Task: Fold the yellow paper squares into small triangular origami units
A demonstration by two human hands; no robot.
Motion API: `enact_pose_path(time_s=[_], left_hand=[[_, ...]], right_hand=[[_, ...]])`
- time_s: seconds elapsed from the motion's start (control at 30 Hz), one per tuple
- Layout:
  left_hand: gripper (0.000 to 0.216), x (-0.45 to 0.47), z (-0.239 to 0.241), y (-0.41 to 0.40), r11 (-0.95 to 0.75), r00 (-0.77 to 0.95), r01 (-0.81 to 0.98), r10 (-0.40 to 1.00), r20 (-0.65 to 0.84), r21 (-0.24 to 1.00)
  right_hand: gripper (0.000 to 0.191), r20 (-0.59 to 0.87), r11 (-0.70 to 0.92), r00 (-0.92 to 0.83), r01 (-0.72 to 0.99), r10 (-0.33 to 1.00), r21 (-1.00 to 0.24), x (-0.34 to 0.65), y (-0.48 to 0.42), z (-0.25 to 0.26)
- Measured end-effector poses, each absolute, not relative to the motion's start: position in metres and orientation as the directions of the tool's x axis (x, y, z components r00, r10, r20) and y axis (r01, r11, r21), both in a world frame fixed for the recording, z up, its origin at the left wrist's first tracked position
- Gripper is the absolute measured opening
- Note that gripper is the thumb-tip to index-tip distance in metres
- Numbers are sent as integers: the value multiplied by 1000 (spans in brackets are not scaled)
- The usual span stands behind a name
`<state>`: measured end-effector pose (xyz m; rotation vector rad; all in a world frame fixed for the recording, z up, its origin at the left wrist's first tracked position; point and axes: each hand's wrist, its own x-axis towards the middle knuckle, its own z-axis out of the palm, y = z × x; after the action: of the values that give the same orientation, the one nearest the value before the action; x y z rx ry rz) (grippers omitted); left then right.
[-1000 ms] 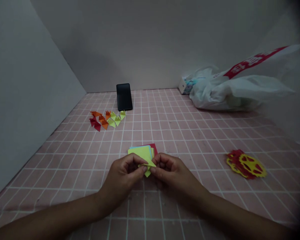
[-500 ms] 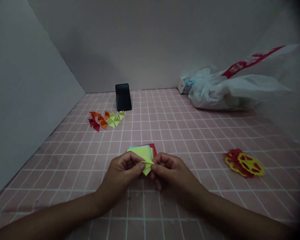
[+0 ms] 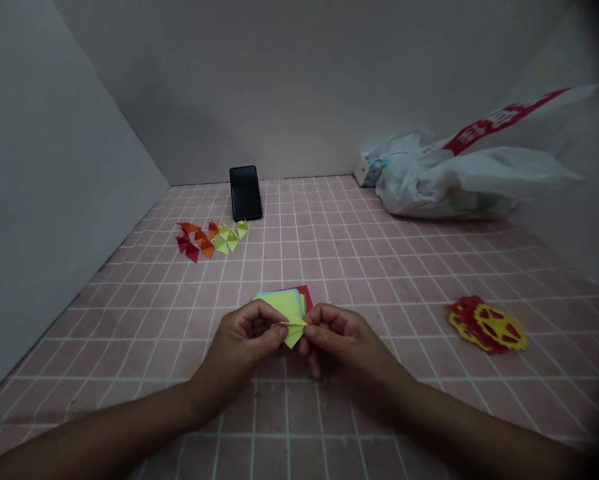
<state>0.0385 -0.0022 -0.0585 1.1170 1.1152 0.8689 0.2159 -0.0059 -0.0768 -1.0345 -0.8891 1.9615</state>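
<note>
Between my two hands is a small piece of folded yellow paper [image 3: 293,335], its lower corner pointing toward me. My left hand [image 3: 249,335] pinches its left side between thumb and forefinger. On the other side, my right hand [image 3: 336,337] pinches the right end, its lower fingers curled beneath. Just beyond the hands lies a stack of square paper sheets [image 3: 284,303], yellow on top, with blue, tan and red edges showing. The near part of the stack is hidden by my hands and the folded paper.
Several small folded paper pieces [image 3: 207,248] in red, orange and yellow lie at the back left. A black phone [image 3: 246,193] leans behind them. Red and yellow cut-out discs [image 3: 499,328] lie at right. A white plastic bag [image 3: 444,183] and a box [image 3: 369,170] stand at the back right.
The folded yellow paper has shifted slightly in my fingertips and shows a bit more of its lower face. Both hands keep nearly the same place and grip.
</note>
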Motion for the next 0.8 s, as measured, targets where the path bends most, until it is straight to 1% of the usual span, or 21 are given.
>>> enact_pose_path(time_s=[0.37, 0.5, 0.6, 0.67, 0.73, 0.8], left_hand=[[6, 40, -59, -1, 192, 213, -22, 960, -183, 981], [3, 40, -58, -2, 145, 202, 2, 969, -143, 989], [3, 39, -57, -3, 100, 207, 43, 972, -106, 994], [4, 39, -58, -4, 80, 222, 77, 970, -96, 994], [4, 38, -59, -5, 79, 234, 93, 967, -98, 993], [2, 37, -60, -5, 105, 250, 69, 961, -119, 992]], right_hand=[[21, -331, -472, -420, -297, 845, -830, 218, -6, -79], [23, -318, -467, -429, -306, 846, -830, 218, -5, -78], [29, -331, -480, -442, -282, 834, -831, 217, -5, -78], [30, -348, -498, -455, -266, 820, -826, 217, -4, -78], [30, -365, -519, -463, -264, 808, -813, 217, -3, -79], [30, -379, -536, -463, -273, 801, -799, 217, -3, -80]])
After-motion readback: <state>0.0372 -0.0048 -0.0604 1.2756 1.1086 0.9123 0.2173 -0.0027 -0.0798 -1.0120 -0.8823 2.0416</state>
